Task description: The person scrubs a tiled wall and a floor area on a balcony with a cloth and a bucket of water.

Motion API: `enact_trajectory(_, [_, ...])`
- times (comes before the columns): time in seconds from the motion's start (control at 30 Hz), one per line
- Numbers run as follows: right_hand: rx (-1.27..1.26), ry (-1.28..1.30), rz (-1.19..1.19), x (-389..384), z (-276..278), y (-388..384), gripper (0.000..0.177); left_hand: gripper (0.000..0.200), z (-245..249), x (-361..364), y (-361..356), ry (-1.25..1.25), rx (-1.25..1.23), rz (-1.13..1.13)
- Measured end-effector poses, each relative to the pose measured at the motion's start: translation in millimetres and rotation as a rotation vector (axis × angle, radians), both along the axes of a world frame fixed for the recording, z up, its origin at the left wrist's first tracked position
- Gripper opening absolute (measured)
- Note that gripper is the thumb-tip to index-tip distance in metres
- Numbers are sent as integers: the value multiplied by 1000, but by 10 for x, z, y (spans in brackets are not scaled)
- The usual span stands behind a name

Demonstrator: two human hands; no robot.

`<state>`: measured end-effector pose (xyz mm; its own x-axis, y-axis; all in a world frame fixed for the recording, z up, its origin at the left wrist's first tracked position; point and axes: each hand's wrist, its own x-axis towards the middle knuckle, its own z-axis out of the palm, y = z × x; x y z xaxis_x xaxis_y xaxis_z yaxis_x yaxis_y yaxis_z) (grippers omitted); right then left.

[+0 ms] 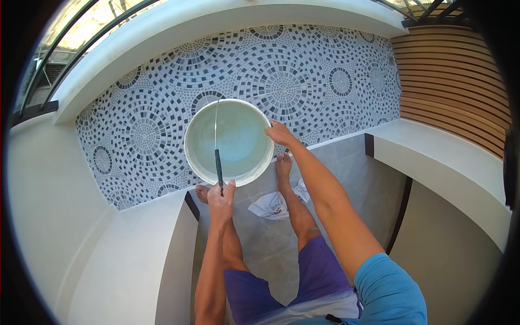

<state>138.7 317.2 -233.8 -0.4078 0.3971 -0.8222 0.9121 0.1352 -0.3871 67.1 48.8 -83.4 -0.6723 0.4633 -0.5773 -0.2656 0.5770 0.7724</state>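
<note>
A white bucket [189, 154] holds cloudy pale blue-green water [235, 132]. Its thin wire handle [216, 124] crosses over the opening and carries a black grip [218, 162]. My left hand [221, 201] is closed around the near end of that black grip, just in front of the bucket's near rim. On the right side, my right hand [279, 134] grips the bucket's rim, fingers curled and partly hidden. Whether the bucket's base touches the floor cannot be made out from above.
Grey, black and white mosaic tiles [284, 86] cover the floor ahead. A white cloth [271, 207] lies on grey floor tiles [346, 173] by my bare feet. Pale walls [135, 244] stand on both sides, wooden slats [449, 81] at right, and a curved white ledge [233, 19] with metal railing beyond.
</note>
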Motion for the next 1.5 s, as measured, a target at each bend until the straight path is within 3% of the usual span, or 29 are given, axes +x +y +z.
enact_trajectory(0.13, [-3, 18, -38, 150, -1, 47, 56, 43, -27, 92, 46, -75, -48, 70])
enact_trajectory(0.27, [84, 56, -84, 271, -125, 3, 55, 47, -31, 37, 56, -95, 148, 137])
enact_trajectory(0.3, [130, 49, -87, 274, -85, -19, 55, 46, -60, 4, 22, -176, 187, 242])
enact_trajectory(0.37, [435, 214, -235, 224, 174, -243, 48, 45, -187, -98, -110, -343, 278, 447])
enact_trajectory(0.43, [651, 436, -341, 131, 417, -440, 44, 41, -325, -223, -310, -407, 187, 573])
enact_trajectory(0.5, [278, 451, -620, 65, 335, -728, 36, 38, -431, -352, -412, -406, 135, 696])
enact_trajectory(0.57, [-264, 407, -1245, -40, 174, -946, 38, 35, -472, -450, -470, -453, 147, 692])
enact_trajectory(0.67, [-407, 232, -1684, -83, -295, -1239, 44, 35, -457, -518, -474, -475, 101, 651])
enact_trajectory(0.77, [-384, 169, -1862, -55, -754, -1486, 49, 35, -364, -484, -461, -480, 97, 614])
enact_trajectory(0.87, [-413, 114, -2072, -99, -861, -1492, 42, 35, -388, -489, -455, -482, 124, 592])
enact_trajectory(0.93, [-619, 343, -2151, -97, -634, -1352, 38, 35, -364, -495, -464, -487, 134, 567])
enact_trajectory(1.1, [-848, 906, -2089, -202, -66, -605, 36, 35, -380, -524, -486, -489, 131, 520])
enact_trajectory(1.2, [-523, 1065, -1914, -301, 435, -157, 42, 35, -377, -502, -503, -486, 126, 512])
enact_trajectory(1.33, [-230, 943, -1782, -347, 718, -68, 42, 36, -333, -463, -458, -469, 111, 520])
enact_trajectory(1.43, [-200, 936, -1516, -236, 744, -294, 38, 36, -332, -449, -448, -464, 116, 520])
enact_trajectory(1.5, [-228, 870, -1460, -171, 704, -552, 35, 37, -330, -449, -441, -457, 118, 519])
